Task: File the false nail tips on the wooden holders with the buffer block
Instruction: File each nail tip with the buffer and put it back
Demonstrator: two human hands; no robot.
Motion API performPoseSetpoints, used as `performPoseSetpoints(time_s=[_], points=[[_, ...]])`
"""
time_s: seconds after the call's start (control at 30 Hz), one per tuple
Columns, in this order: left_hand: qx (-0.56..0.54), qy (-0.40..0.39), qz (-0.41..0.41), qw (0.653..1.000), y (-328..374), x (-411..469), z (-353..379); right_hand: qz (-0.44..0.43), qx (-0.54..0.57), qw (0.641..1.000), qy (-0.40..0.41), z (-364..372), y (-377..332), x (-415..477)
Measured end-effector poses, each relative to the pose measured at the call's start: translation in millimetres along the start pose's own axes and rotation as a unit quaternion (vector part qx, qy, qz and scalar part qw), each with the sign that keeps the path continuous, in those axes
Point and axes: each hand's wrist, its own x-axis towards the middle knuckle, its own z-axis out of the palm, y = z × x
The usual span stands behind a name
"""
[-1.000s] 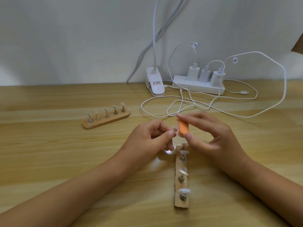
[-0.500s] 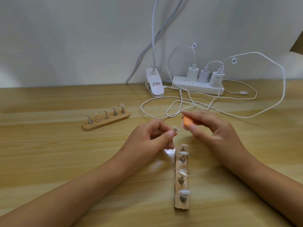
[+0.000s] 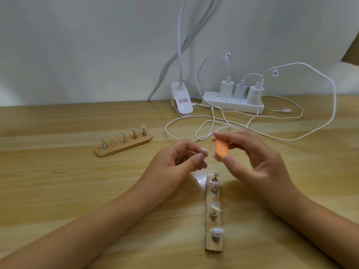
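Buffer block [image 3: 221, 149] in R hand [image 3: 258, 166]

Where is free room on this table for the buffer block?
Bare wood: between the far wooden holder and the left forearm; also right of the right hand, below the cable loop. Crowded: cables before the power strip.

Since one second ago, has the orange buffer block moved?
Yes. The buffer block has drawn slightly right, off the nail tip; judged against the near wooden holder, it now sits right of the holder's far end.
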Motion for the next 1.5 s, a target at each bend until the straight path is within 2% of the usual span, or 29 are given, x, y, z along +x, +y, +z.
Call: performPoseSetpoints(time_s=[0.07, 0.13, 0.2, 0.27, 0.33, 0.4, 0.47, 0.6, 0.67, 0.73, 0.83, 0.9, 0.97, 1.03, 1.1, 1.17, 1.23, 1.3, 1.4, 1.5], points=[[-0.002, -0.004, 0.000, 1.000, -0.4, 0.1, 0.0, -0.013, -0.026, 0.999, -0.024, 3.0, -0.6, 0.1], [0.000, -0.003, -0.003, 1.000, -0.8, 0.2, -0.5, 0.039, -0.013, 0.999, -0.018, 2.0, 3.9, 2.4], [0.003, -0.001, -0.004, 1.000, -0.3, -0.1, -0.8, 0.094, 0.048, 0.994, 0.004, -2.3, 4.5, 4.2], [0.002, 0.000, -0.001, 1.000, 0.6, 0.0, -0.2, 0.078, 0.068, 0.995, -0.013, -2.2, 0.6, 1.7], [-0.002, 0.002, -0.002, 1.000, 0.6, 0.5, -0.4, 0.045, 0.029, 0.998, -0.045, 1.8, -2.4, -0.1], [-0.002, 0.002, -0.006, 1.000, 0.3, 0.5, -1.1, 0.067, 0.028, 0.997, -0.028, 1.2, 1.9, 1.6], [0.001, -0.001, -0.005, 1.000, 0.4, -0.1, -1.3, 0.109, 0.078, 0.991, 0.006, -2.6, 3.1, 3.8], [-0.010, 0.007, -0.004, 1.000, 2.7, 0.0, 0.5, 0.035, 0.018, 0.999, -0.031, 1.6, -2.7, -0.7], [-0.004, 0.009, -0.004, 1.000, 2.8, -0.2, 0.0, 0.073, 0.015, 0.997, -0.029, 1.6, 3.0, 2.2], [0.007, 0.003, -0.001, 1.000, 2.2, -1.0, 0.3, 0.125, 0.064, 0.990, -0.009, -1.3, 5.9, 4.6], [0.018, 0.008, 0.002, 1.000, 3.1, -1.7, 1.7, 0.072, 0.102, 0.992, 0.036, -1.7, -1.4, 0.0], [0.012, 0.007, 0.007, 1.000, 3.5, -1.2, 1.9, 0.030, 0.065, 0.997, 0.024, 2.1, -2.8, -3.5], [0.019, -0.007, 0.014, 1.000, 3.7, -1.6, 1.8, 0.039, 0.029, 0.999, -0.004, 2.8, 1.9, -1.8], [0.026, -0.011, 0.018, 0.999, 4.0, -2.5, 2.1, 0.077, 0.067, 0.995, 0.014, -0.2, 3.2, 2.6], [0.020, -0.002, 0.019, 1.000, 4.6, -2.7, 2.4, 0.047, 0.069, 0.996, 0.041, -1.3, -0.6, 1.6], [0.020, 0.002, 0.022, 1.000, 4.7, -2.5, 2.2, 0.005, 0.016, 1.000, 0.016, 0.6, -0.7, -1.9], [0.029, -0.004, 0.022, 0.999, 3.7, -2.7, 1.7, 0.028, -0.004, 1.000, -0.003, 2.2, 3.2, -0.8], [0.029, -0.001, 0.024, 0.999, 3.3, -3.4, 1.4, 0.059, 0.031, 0.998, 0.011, -0.4, 4.2, 1.2], [0.031, 0.002, 0.028, 0.999, 3.7, -3.2, 1.2, 0.006, 0.015, 1.000, 0.001, -0.1, -0.6, -1.4], [0.040, 0.003, 0.026, 0.999, 3.0, -2.9, 1.3, 0.033, 0.004, 0.999, -0.003, 1.8, 3.3, 0.1]])
